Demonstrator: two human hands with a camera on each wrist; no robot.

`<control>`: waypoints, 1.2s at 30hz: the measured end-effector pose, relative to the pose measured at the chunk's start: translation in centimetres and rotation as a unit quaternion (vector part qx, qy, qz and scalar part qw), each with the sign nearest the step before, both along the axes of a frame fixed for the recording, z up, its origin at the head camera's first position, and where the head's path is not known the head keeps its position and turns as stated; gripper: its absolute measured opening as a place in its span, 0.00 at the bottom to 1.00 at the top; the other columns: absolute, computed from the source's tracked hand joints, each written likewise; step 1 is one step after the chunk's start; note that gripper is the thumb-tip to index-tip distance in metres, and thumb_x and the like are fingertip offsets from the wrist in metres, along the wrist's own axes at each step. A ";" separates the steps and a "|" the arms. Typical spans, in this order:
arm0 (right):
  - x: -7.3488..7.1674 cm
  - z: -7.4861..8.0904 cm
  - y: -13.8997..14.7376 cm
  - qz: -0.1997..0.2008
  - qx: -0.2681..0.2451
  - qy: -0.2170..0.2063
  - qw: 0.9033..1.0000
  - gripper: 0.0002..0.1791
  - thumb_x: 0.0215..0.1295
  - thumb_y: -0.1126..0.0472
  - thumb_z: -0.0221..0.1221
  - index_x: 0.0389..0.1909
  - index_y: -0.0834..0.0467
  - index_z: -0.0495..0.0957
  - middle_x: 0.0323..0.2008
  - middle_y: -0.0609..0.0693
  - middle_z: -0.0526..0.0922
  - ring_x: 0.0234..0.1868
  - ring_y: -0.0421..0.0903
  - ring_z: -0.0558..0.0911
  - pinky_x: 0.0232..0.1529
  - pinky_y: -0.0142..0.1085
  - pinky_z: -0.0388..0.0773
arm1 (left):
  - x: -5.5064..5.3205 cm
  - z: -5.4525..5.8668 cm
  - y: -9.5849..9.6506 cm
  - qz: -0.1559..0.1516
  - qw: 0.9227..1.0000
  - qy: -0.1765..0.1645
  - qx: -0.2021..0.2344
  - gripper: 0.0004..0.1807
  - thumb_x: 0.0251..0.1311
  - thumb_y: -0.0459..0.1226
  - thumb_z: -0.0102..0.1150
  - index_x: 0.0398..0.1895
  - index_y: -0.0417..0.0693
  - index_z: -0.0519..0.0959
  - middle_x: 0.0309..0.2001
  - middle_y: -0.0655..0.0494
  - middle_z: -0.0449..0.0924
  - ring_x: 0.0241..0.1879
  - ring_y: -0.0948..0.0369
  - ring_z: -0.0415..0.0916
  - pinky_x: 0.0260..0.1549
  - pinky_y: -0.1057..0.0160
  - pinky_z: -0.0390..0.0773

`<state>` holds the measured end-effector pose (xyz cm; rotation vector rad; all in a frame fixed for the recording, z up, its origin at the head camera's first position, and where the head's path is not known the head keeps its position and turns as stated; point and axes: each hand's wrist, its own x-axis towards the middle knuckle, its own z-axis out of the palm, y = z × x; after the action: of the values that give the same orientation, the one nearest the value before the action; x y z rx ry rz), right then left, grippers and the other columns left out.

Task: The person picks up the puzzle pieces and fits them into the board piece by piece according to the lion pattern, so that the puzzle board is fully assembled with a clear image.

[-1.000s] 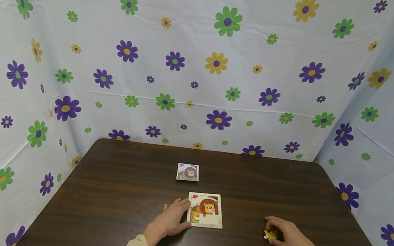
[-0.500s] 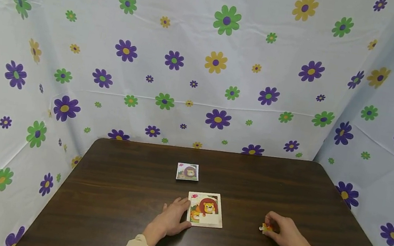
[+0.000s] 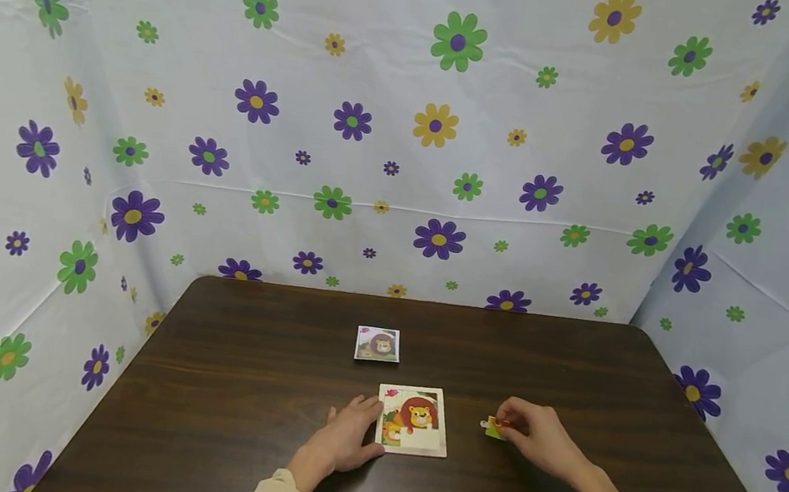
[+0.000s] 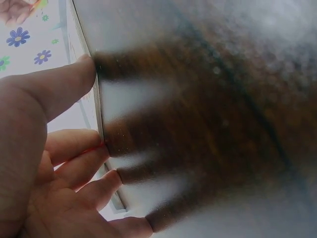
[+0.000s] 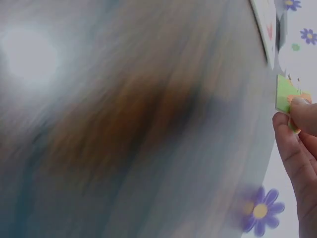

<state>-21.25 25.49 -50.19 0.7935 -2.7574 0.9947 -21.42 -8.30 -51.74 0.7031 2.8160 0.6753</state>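
A square lion jigsaw puzzle (image 3: 419,412) in a pale wooden tray lies on the table, with a bare patch at its lower right. My left hand (image 3: 340,444) rests on the table against the tray's left edge, fingers spread. In the left wrist view its thumb and fingertips touch the tray's side (image 4: 99,111). My right hand (image 3: 548,442) is to the right of the tray, apart from it. Between thumb and fingers it pinches a puzzle piece (image 3: 493,427), green and orange with a pale knob pointing left. The right wrist view shows the green corner of this puzzle piece (image 5: 284,94).
Behind the tray lies a small picture card (image 3: 377,344) with the same lion scene. The dark wooden table (image 3: 255,378) ends at a white flowered cloth (image 3: 369,158) hanging behind it and along both sides.
My right hand has carried the puzzle piece leftward and slightly away from me, closer to the tray. The left hand and the tray have stayed put.
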 end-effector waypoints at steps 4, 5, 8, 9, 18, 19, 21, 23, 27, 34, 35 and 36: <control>-0.6 0.5 -1.9 -0.003 0.002 -0.029 1.000 0.09 0.58 0.70 0.64 0.34 0.54 0.77 0.34 0.45 0.83 0.33 0.35 0.80 0.33 0.30 0.79 | 0.0 -0.1 0.0 0.001 1.000 0.002 -0.001 0.35 0.54 0.45 0.67 0.64 0.39 0.70 0.65 0.43 0.68 0.66 0.42 0.60 0.52 0.27 0.60; -0.7 0.5 -2.4 -0.001 0.002 -0.033 0.999 0.09 0.58 0.70 0.64 0.34 0.53 0.77 0.34 0.45 0.83 0.32 0.35 0.80 0.33 0.30 0.79 | 0.0 -0.1 0.0 0.001 1.000 0.003 0.000 0.35 0.54 0.45 0.67 0.64 0.39 0.70 0.65 0.43 0.68 0.66 0.41 0.60 0.52 0.27 0.60; -1.1 0.5 -3.8 0.011 -0.006 -0.040 0.999 0.08 0.59 0.68 0.64 0.34 0.54 0.78 0.33 0.44 0.83 0.32 0.35 0.79 0.32 0.31 0.78 | 0.0 -0.2 0.0 0.000 1.000 0.005 0.000 0.35 0.55 0.45 0.67 0.63 0.39 0.70 0.65 0.43 0.68 0.66 0.41 0.61 0.52 0.27 0.60; -1.3 0.4 -4.3 0.016 -0.013 -0.043 0.999 0.07 0.59 0.68 0.64 0.34 0.54 0.78 0.33 0.44 0.83 0.31 0.35 0.79 0.32 0.31 0.78 | -0.1 -0.1 0.0 0.000 1.000 0.005 0.000 0.35 0.55 0.45 0.67 0.63 0.39 0.70 0.65 0.43 0.68 0.66 0.41 0.61 0.52 0.27 0.60; -2.1 -0.5 -8.3 0.054 -0.060 -0.095 0.992 0.04 0.59 0.64 0.65 0.35 0.59 0.82 0.32 0.44 0.83 0.32 0.36 0.80 0.35 0.31 0.79 | 0.0 0.0 -0.1 0.000 1.000 0.006 0.000 0.35 0.55 0.45 0.67 0.64 0.39 0.70 0.66 0.43 0.67 0.66 0.41 0.60 0.52 0.28 0.60; -2.1 -0.6 -8.7 0.058 -0.061 -0.099 0.992 0.04 0.59 0.64 0.65 0.35 0.59 0.82 0.32 0.44 0.83 0.32 0.36 0.80 0.35 0.31 0.79 | 0.0 0.1 -0.1 0.000 1.000 0.006 0.000 0.35 0.56 0.45 0.67 0.64 0.39 0.69 0.66 0.43 0.67 0.66 0.41 0.60 0.52 0.28 0.60; -2.1 -0.9 -9.2 0.066 -0.064 -0.104 0.990 0.04 0.58 0.65 0.66 0.34 0.60 0.82 0.31 0.45 0.83 0.31 0.35 0.81 0.34 0.31 0.79 | 0.1 0.2 0.0 -0.002 1.000 0.004 0.002 0.35 0.56 0.45 0.66 0.65 0.38 0.69 0.66 0.43 0.66 0.66 0.41 0.59 0.52 0.28 0.60; -2.1 -1.1 -9.8 0.075 -0.065 -0.106 0.989 0.04 0.58 0.65 0.66 0.34 0.61 0.82 0.30 0.46 0.84 0.31 0.35 0.81 0.33 0.30 0.79 | 0.1 0.3 0.0 -0.002 1.000 0.002 0.003 0.35 0.56 0.45 0.66 0.65 0.38 0.69 0.66 0.43 0.66 0.67 0.41 0.59 0.53 0.28 0.59; -2.2 -1.5 -10.5 0.086 -0.066 -0.107 0.988 0.04 0.57 0.66 0.66 0.33 0.63 0.83 0.29 0.46 0.84 0.29 0.34 0.80 0.31 0.29 0.78 | 0.3 0.4 0.0 -0.003 1.000 -0.001 0.005 0.35 0.56 0.44 0.66 0.65 0.38 0.69 0.66 0.43 0.66 0.67 0.41 0.59 0.53 0.28 0.59; -2.2 -2.1 -11.4 0.068 -0.054 -0.108 0.990 0.03 0.56 0.69 0.66 0.32 0.62 0.84 0.28 0.46 0.84 0.26 0.33 0.78 0.31 0.28 0.77 | 0.2 0.4 0.0 -0.005 1.000 0.002 0.008 0.35 0.56 0.44 0.66 0.64 0.38 0.69 0.66 0.42 0.67 0.66 0.40 0.60 0.52 0.28 0.60; -2.2 -2.2 -11.5 0.063 -0.049 -0.102 0.992 0.03 0.55 0.69 0.66 0.32 0.62 0.84 0.28 0.46 0.84 0.26 0.33 0.77 0.30 0.28 0.77 | 0.2 0.4 0.0 -0.005 1.000 0.001 0.008 0.35 0.56 0.44 0.67 0.64 0.38 0.69 0.66 0.42 0.67 0.66 0.40 0.60 0.52 0.28 0.60; -2.2 -2.3 -11.6 0.059 -0.046 -0.096 0.993 0.03 0.55 0.69 0.66 0.32 0.62 0.84 0.28 0.46 0.84 0.25 0.32 0.76 0.30 0.28 0.76 | 0.2 0.4 0.0 -0.005 1.000 0.002 0.009 0.35 0.56 0.44 0.67 0.64 0.38 0.69 0.66 0.42 0.67 0.66 0.40 0.60 0.52 0.28 0.59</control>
<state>-23.43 13.89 -52.45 0.8998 -2.8243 1.2722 -21.23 -8.35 -51.37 0.7207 2.8116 0.6991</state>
